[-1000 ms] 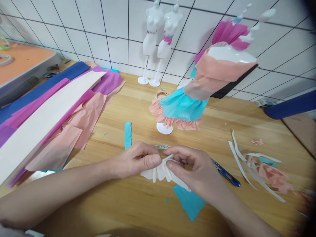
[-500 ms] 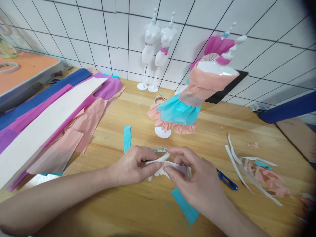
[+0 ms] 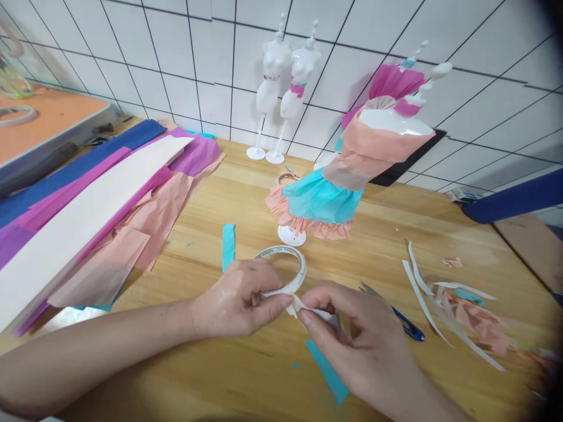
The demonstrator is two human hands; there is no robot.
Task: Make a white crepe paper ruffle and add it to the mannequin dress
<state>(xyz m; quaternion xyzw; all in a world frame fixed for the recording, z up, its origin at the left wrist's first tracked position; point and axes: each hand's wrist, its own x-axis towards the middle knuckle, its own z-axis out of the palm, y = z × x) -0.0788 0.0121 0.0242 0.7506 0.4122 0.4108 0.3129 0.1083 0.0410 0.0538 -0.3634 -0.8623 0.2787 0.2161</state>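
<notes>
My left hand [image 3: 240,299] is closed, its fingers pinching a white tape ring [image 3: 290,266] at its near edge and lifting it off the wooden table [image 3: 246,193]. My right hand [image 3: 356,337] is also closed, pinching a small piece of white pleated crepe paper [image 3: 299,306] right beside the left thumb; most of that paper is hidden under the fingers. Blue-handled scissors [image 3: 407,325] lie just right of my right hand. A turquoise paper strip [image 3: 328,372] lies on the table below my hands.
A mannequin in a peach, turquoise and pink paper dress [image 3: 347,176] stands behind my hands. Two bare white mannequins [image 3: 281,82] stand by the tiled wall. Stacked crepe paper sheets [image 3: 88,199] fill the left. Paper scraps [image 3: 457,305] lie at right, and another turquoise strip [image 3: 228,245] at centre.
The tape ring has been lifted and tilted up, now plainly visible. The pleated white paper, spread out a second ago, is now bunched small between my fingertips.
</notes>
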